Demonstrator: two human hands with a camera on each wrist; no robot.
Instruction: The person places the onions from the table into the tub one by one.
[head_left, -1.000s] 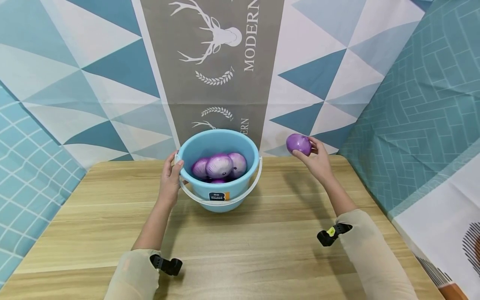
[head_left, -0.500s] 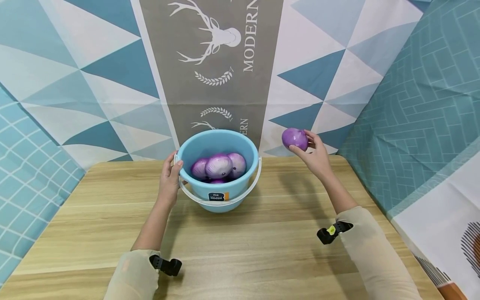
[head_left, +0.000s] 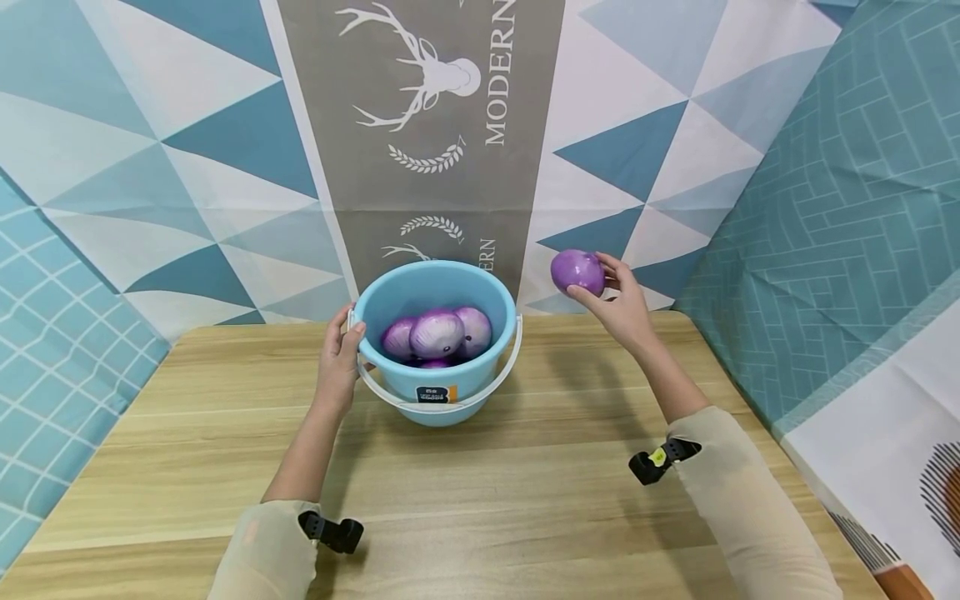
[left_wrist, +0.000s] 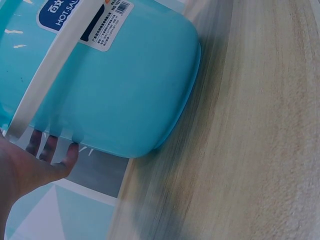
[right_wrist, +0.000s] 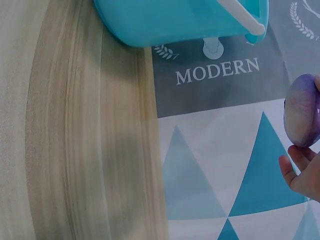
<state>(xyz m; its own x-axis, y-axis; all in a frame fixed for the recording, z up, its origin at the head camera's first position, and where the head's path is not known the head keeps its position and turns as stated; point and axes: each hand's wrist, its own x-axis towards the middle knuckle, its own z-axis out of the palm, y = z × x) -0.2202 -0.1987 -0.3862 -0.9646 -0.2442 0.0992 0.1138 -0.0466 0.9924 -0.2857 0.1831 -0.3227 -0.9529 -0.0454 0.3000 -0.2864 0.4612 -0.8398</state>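
A light-blue bucket [head_left: 437, 392] with a white handle stands upright at the table's back, its handle hanging down over the front. Several purple-and-white onions [head_left: 437, 333] lie inside it. My left hand [head_left: 341, 358] grips the bucket's left side, thumb at the rim; in the left wrist view its fingers [left_wrist: 49, 149] reach along the far side of the wall. To the right of the bucket, my right hand [head_left: 624, 312] holds a glossy purple onion [head_left: 576, 272] up above the table, between thumb and fingers. The right wrist view shows this onion [right_wrist: 301, 111] at its right edge, partly cut off.
The wood-grain table [head_left: 480, 517] ends at a patterned wall cloth [head_left: 450, 175] just behind the bucket. A teal brick-patterned cloth [head_left: 847, 217] borders the right side, and a blue grid-patterned one [head_left: 67, 375] the left.
My right hand has moved left and a little up with the onion, closer to the bucket. The left hand and the bucket have stayed in place.
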